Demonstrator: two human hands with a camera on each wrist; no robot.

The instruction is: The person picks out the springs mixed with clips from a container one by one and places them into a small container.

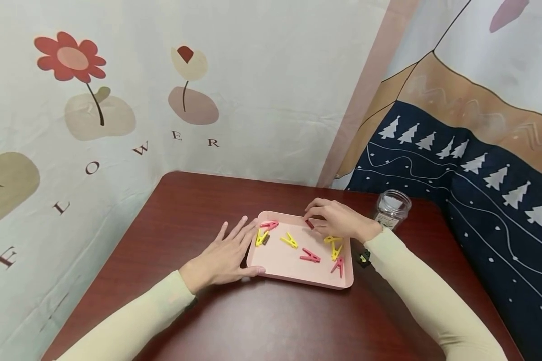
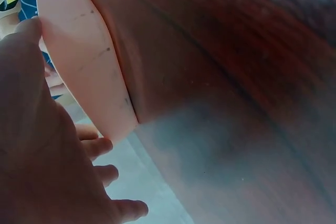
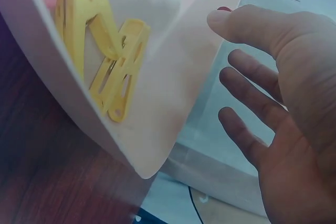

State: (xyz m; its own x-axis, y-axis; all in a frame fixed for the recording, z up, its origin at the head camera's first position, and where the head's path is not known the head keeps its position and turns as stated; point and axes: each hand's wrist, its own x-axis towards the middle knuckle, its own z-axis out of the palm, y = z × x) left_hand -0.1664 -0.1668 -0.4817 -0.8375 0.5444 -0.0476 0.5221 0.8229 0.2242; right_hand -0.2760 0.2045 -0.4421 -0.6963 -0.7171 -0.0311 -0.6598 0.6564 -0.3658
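A shallow pink tray (image 1: 298,273) holds several red and yellow clothespins, among them a yellow clothespin (image 1: 289,240) and a red clothespin (image 1: 310,255) near its middle. My left hand (image 1: 226,255) rests against the tray's left side, fingers spread and straight, thumb at the near rim. Over the far right part of the tray, my right hand (image 1: 336,218) pinches a small dark red object (image 1: 309,224) between thumb and forefinger. Fingers hide most of it, so its kind is unclear. Below that hand lie yellow clothespins (image 3: 123,72) in the tray's right corner.
A clear glass jar (image 1: 392,208) with a label stands on the dark red-brown table (image 1: 198,200), right of the tray and behind my right wrist. A small dark ridged piece (image 1: 266,239) lies at the tray's left. Printed cloths hang behind the table and along its right.
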